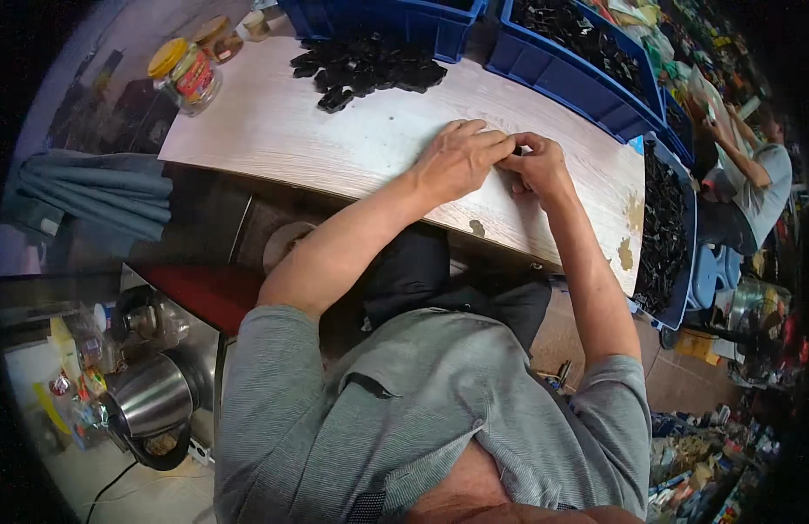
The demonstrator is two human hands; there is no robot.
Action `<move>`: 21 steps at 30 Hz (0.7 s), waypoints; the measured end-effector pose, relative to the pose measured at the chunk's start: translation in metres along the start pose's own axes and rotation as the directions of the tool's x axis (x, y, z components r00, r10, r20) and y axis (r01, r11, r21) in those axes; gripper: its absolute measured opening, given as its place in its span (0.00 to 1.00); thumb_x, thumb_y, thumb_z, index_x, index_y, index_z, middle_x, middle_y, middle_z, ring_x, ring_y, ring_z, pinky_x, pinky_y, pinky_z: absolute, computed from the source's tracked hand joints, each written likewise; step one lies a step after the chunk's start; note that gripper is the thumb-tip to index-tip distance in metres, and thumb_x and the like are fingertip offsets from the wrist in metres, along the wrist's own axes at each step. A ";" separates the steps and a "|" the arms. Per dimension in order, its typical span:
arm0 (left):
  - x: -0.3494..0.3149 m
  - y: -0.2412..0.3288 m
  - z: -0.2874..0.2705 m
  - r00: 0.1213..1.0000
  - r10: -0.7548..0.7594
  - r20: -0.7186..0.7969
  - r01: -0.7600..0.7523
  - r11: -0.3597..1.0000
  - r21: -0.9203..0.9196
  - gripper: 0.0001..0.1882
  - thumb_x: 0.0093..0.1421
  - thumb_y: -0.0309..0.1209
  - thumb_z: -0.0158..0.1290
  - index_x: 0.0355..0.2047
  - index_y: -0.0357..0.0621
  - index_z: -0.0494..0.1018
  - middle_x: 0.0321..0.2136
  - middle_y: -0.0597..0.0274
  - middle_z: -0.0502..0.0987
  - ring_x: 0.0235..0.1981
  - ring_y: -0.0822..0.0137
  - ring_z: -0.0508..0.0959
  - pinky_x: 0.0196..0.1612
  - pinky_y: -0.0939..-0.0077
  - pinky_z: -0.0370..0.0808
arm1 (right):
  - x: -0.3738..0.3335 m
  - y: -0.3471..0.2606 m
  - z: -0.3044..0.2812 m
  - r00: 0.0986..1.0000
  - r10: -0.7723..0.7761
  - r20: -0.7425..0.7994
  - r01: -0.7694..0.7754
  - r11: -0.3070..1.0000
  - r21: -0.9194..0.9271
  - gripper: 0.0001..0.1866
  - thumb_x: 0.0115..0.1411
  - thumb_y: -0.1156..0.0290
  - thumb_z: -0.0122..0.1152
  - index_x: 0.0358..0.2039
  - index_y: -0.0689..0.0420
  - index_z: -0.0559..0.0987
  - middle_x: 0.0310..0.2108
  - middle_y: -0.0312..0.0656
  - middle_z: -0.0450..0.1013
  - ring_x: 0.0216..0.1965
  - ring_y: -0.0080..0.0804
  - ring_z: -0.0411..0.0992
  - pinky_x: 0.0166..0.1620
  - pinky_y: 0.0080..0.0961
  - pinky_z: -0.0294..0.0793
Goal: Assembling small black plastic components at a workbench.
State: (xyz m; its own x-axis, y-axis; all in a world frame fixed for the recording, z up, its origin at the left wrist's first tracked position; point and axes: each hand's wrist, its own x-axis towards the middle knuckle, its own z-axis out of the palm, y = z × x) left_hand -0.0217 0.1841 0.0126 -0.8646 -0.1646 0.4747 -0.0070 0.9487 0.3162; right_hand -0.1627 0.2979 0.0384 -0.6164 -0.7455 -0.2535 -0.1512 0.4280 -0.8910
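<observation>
Both of my hands meet over the right half of a pale wooden table (352, 153). Between their fingertips sits a small black part (518, 150), mostly hidden, so its exact shape does not show. My left hand (461, 159) comes in from the left, thumb and forefinger closed at the part. My right hand (540, 168) pinches the same part from the other side, its lower fingers curled. On the far side of the table lies a loose pile of black plastic parts (365, 68).
Blue bins (579, 74) of black parts line the far edge; another bin (664, 227) stands at the right. A yellow-lidded jar (190, 79) is at the far left corner. A steel kettle (155, 397) stands lower left. Another person (758, 179) sits at far right.
</observation>
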 end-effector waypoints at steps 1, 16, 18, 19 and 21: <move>0.000 0.000 0.000 1.000 0.010 -0.004 -0.010 1.000 -0.001 0.20 0.62 0.27 0.53 0.55 0.48 0.75 0.51 0.59 0.80 0.56 0.53 0.76 0.64 0.53 0.69 | -0.003 -0.003 -0.002 1.000 0.006 0.009 -0.006 1.000 0.011 0.15 0.54 0.74 0.73 0.42 0.61 0.81 0.19 0.35 0.72 0.13 0.22 0.66 0.16 0.23 0.68; -0.079 -0.107 -0.065 0.882 -0.454 -0.129 0.463 0.780 0.421 0.28 0.71 0.40 0.45 0.68 0.42 0.63 0.67 0.34 0.60 0.68 0.38 0.60 0.69 0.46 0.57 | -0.048 0.044 -0.196 0.796 0.211 -0.567 0.046 0.913 0.405 0.14 0.55 0.67 0.72 0.40 0.58 0.81 0.15 0.35 0.66 0.18 0.33 0.74 0.25 0.35 0.83; -0.069 -0.103 -0.056 0.873 -0.468 -0.136 0.477 0.765 0.432 0.28 0.72 0.40 0.44 0.69 0.42 0.61 0.68 0.35 0.58 0.68 0.38 0.59 0.69 0.45 0.54 | -0.051 0.054 -0.238 0.682 0.212 -0.700 0.177 0.881 0.439 0.16 0.56 0.66 0.72 0.43 0.58 0.81 0.16 0.36 0.66 0.19 0.35 0.75 0.27 0.40 0.84; -0.064 -0.100 -0.053 0.877 -0.462 -0.132 0.471 0.773 0.425 0.28 0.72 0.40 0.44 0.69 0.42 0.61 0.68 0.35 0.58 0.68 0.38 0.59 0.69 0.45 0.54 | -0.052 0.056 -0.250 0.600 0.206 -0.773 0.245 0.872 0.423 0.16 0.57 0.66 0.72 0.44 0.57 0.81 0.16 0.36 0.66 0.20 0.36 0.75 0.28 0.42 0.85; -0.054 -0.092 -0.046 0.899 -0.412 -0.151 0.437 0.805 0.401 0.28 0.70 0.38 0.48 0.67 0.44 0.63 0.67 0.35 0.58 0.65 0.36 0.62 0.66 0.38 0.58 | -0.059 0.068 -0.265 0.526 0.252 -0.812 0.231 0.877 0.422 0.17 0.58 0.65 0.71 0.45 0.57 0.80 0.16 0.37 0.66 0.21 0.38 0.76 0.30 0.45 0.85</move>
State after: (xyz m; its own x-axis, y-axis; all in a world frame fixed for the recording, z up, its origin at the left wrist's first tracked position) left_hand 0.0490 0.0934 -0.0044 -0.6984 -0.5796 0.4199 -0.5846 0.8004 0.1324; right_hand -0.3408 0.5062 0.0928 -0.9900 0.1312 -0.0523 0.0511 -0.0120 -0.9986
